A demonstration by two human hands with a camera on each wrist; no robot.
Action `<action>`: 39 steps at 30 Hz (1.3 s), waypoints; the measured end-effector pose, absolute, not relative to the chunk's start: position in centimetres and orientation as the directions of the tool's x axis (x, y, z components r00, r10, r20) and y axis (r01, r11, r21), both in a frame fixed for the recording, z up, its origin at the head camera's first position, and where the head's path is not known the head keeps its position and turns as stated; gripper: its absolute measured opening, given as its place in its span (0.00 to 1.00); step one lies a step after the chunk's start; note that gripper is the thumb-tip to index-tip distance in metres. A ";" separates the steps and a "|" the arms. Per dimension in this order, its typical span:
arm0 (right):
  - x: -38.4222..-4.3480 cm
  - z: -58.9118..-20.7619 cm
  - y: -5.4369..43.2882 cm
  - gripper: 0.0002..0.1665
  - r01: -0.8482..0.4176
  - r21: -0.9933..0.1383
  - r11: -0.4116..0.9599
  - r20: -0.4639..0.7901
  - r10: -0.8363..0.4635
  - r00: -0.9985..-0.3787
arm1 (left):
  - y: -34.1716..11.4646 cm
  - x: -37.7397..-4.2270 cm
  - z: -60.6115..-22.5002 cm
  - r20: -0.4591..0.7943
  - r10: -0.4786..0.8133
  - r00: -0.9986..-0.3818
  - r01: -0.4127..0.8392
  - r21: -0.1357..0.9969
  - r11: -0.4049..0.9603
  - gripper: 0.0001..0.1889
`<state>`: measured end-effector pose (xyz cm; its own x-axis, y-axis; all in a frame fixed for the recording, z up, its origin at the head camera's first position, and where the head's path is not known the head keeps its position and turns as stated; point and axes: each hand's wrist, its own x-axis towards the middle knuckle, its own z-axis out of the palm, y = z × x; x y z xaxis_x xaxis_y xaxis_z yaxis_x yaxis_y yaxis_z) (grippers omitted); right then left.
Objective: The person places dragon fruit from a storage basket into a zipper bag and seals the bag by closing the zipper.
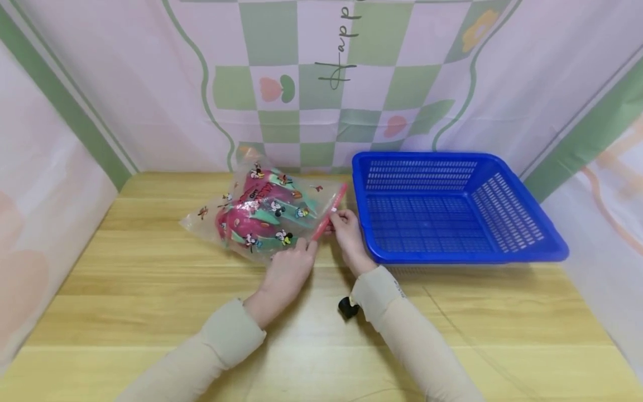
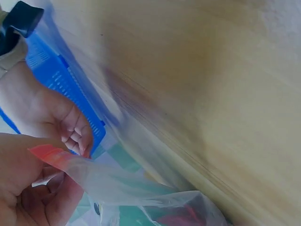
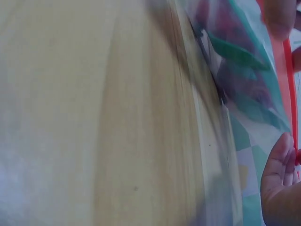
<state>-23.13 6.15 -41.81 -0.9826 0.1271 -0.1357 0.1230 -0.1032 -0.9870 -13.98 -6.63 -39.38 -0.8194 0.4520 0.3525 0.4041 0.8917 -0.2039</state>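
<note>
A clear plastic zip bag (image 1: 268, 209) with cartoon prints lies on the table, bulging with magenta and green things whose kind is blurred by the plastic. Its red zip strip (image 3: 283, 75) runs along the right-hand edge. At the strip's near end, my left hand (image 1: 292, 267) pinches the corner of the bag; the left wrist view shows the red end (image 2: 49, 155) between thumb and fingers. Farther up the strip, my right hand (image 1: 350, 237) pinches the zip between thumb and forefinger, by a small pale slider (image 1: 334, 210).
A blue slotted plastic basket (image 1: 462, 258) stands right of the bag, close beside my right hand. A black wrist camera (image 1: 348, 307) hangs at the right cuff. Behind the wooden table (image 1: 150, 290) hangs a green and white checked cloth (image 1: 321, 84); more cloth borders both sides.
</note>
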 end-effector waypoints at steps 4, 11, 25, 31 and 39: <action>-23.6 -41.9 6.4 0.03 0.117 -0.986 -0.117 -0.134 0.145 -0.980 | -6.6 -13.8 -39.3 0.338 0.448 -0.828 0.400 -0.204 0.894 0.06; -23.9 -41.8 6.6 0.04 0.077 -0.992 -0.099 -0.097 0.209 -0.973 | -6.7 -13.4 -39.5 0.339 0.463 -0.819 0.403 -0.233 0.885 0.05; -24.0 -42.0 6.7 0.06 0.050 -0.986 -0.160 -0.087 0.240 -0.967 | -7.1 -12.9 -39.4 0.395 0.481 -0.783 0.368 -0.329 0.869 0.04; -24.4 -41.8 6.3 0.09 0.057 -0.990 -0.126 -0.085 0.231 -0.969 | -7.4 -12.7 -39.3 0.383 0.486 -0.786 0.362 -0.352 0.863 0.05; -24.8 -41.4 5.9 0.05 0.033 -0.988 -0.154 -0.068 0.225 -0.972 | -7.8 -12.5 -39.2 0.329 0.473 -0.817 0.371 -0.329 0.869 0.05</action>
